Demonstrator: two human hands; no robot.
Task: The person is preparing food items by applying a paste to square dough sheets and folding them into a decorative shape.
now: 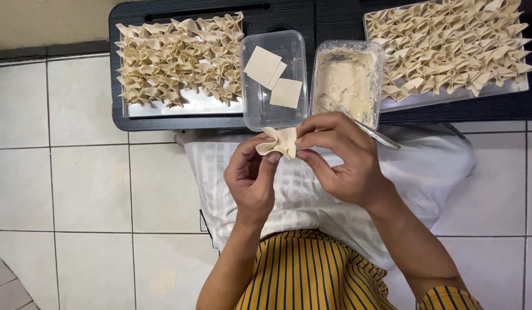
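Fingers [312, 140] of both hands pinch one folded dumpling wrapper [279, 142] between them, left hand [251, 178] under it, right hand [340, 161] gripping its right edge, long axis running sideways.

Ahead of my hands, the clear plastic tub of square wrappers [260, 106] and the clear tub of pale filling [346, 80] sit side by side; bare white cloth [231, 172] lies open below.

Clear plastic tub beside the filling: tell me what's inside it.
The clear tub holds three flat square dough wrappers, two of them overlapping. Its near edge is hidden by the folded dumpling held in both hands.
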